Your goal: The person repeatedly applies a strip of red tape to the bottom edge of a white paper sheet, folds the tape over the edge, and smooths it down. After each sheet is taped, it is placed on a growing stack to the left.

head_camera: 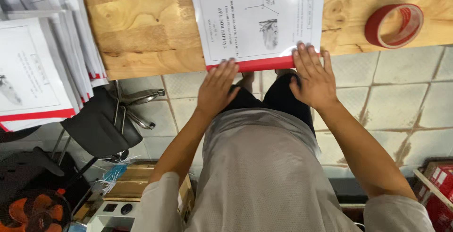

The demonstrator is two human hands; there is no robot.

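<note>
The booklet (pixel 258 22), white-covered with a red-taped spine, lies flat at the near edge of the wooden table (pixel 141 29), its spine along that edge. The left hand (pixel 217 88) rests flat with fingers extended, fingertips touching the red spine at its left end; the right hand (pixel 314 76) lies flat and spread, fingers pressing on the spine's right end, so neither hand is closed around anything. A red tape roll (pixel 394 24) stands well to the right, and a stack of like booklets (pixel 42 57) sits at far left.
</note>
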